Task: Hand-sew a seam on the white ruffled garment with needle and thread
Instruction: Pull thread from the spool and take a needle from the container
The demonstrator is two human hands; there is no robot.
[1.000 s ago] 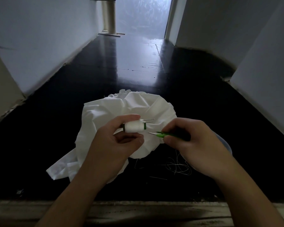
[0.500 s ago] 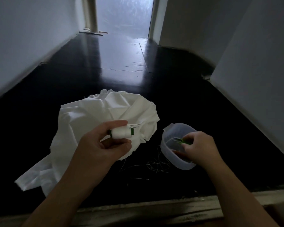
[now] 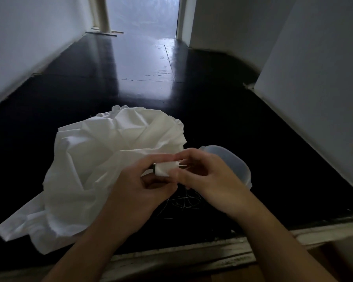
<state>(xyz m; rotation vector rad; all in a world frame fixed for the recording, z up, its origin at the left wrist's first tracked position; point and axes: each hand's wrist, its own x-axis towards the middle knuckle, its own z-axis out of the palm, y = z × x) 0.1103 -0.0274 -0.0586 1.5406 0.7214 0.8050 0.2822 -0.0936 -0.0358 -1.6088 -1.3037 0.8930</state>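
My left hand grips a white spool between thumb and curled fingers. My right hand pinches at the spool's right end, fingers bent; what it pinches is too small to tell. The garment lies crumpled behind and left of the spool, on the dark floor. A clear tub sits right of the spool, loose threads below it.

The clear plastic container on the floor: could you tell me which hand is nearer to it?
Right. The right hand partly overlaps the clear plastic container in view; the left hand sits farther left, gripping the thread spool.
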